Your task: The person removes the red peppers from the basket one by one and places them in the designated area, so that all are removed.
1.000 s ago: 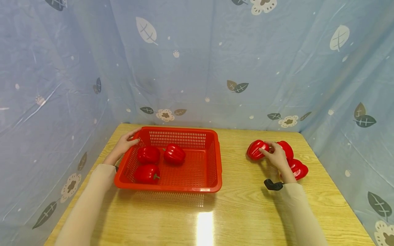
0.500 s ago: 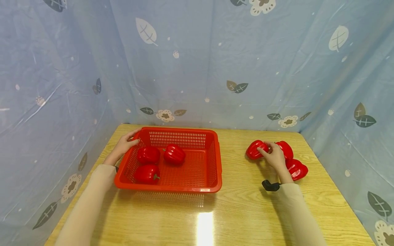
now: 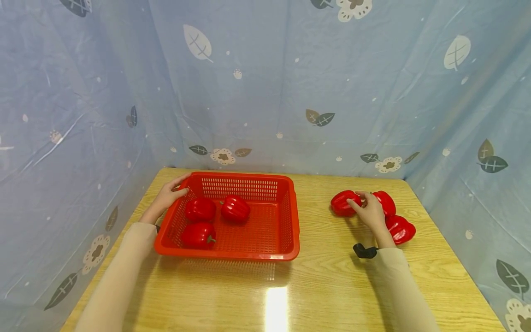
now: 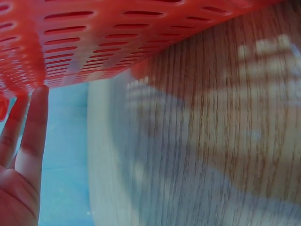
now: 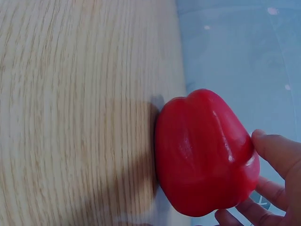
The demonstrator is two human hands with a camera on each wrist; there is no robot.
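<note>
A red plastic basket [image 3: 259, 254] with slotted walls stands on the table. Its left rim is held at the far corner by my left hand [image 3: 165, 197], thumb over the edge. In the left wrist view, straight fingers [image 4: 36, 127] meet the outer wall. Inside the basket lie three red bell peppers: one at the back left [image 3: 200, 210], one toward the middle [image 3: 235, 209], one in front [image 3: 198, 234]. On the right, my right hand [image 3: 371, 213] grips the stem end of another bell pepper [image 5: 202, 150] between thumb and fingers, low over the wood.
Two more red bell peppers, one farther back [image 3: 386, 203] and one nearer [image 3: 400, 229], lie just right of my right hand. Bare wooden table [image 3: 319, 276] stretches between basket and peppers. A blue patterned curtain [image 3: 257, 92] encloses the table's back and sides.
My right hand and the bell pepper it grips have shifted slightly left. The left hand, the basket and the other peppers look the same.
</note>
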